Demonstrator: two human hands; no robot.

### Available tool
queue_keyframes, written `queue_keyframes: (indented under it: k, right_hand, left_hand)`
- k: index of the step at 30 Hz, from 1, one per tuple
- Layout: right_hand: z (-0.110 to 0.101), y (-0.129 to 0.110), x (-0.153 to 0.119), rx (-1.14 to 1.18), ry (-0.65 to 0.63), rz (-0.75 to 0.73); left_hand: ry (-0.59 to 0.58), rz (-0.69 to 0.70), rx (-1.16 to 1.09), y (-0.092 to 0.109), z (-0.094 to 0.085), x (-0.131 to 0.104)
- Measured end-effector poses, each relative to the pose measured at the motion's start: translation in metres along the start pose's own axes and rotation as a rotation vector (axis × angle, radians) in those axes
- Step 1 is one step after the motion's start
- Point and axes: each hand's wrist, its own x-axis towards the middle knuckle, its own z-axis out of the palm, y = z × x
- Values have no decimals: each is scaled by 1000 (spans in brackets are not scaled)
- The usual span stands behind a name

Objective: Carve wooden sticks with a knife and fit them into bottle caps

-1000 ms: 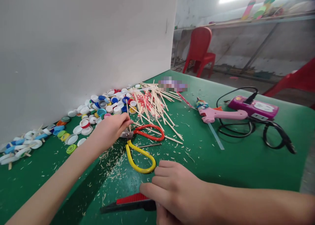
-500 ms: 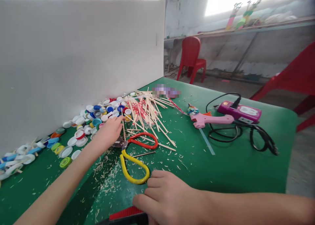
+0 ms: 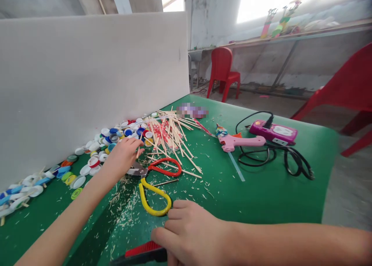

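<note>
**Thin stick pinched in your left fingertips, tool in your right fist**

In the head view, your left hand [image 3: 123, 157] has thumb and fingers drawn together on a slim wooden stick [image 3: 138, 152], with no real gap showing. The stick stands roughly upright beside the caps [image 3: 93, 162] and the pile of sticks [image 3: 174, 136]; whether its lower end touches the table [image 3: 261, 196], you cannot tell.

It should feel very light, stiff and dry, with little slip, but thin enough to snap if you bend it. Take it near mid-length, pinching lightly.

Your right hand [image 3: 188, 231] is curled round the red-and-black tool [image 3: 142, 249], low over the table; your fist hides its rear part. It looks rigid and heavier than the stick, and its ridged red side should resist slipping. Hold the body, well back from the dark front end. The scissors [image 3: 143, 171] lie between your hands.
</note>
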Motion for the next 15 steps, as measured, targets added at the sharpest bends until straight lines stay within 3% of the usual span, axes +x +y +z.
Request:
queue_keyframes:
  k: [15]
  right_hand:
    - [2, -1, 5, -1, -1, 56]
  left_hand:
    - [151, 9, -33, 3, -14, -21]
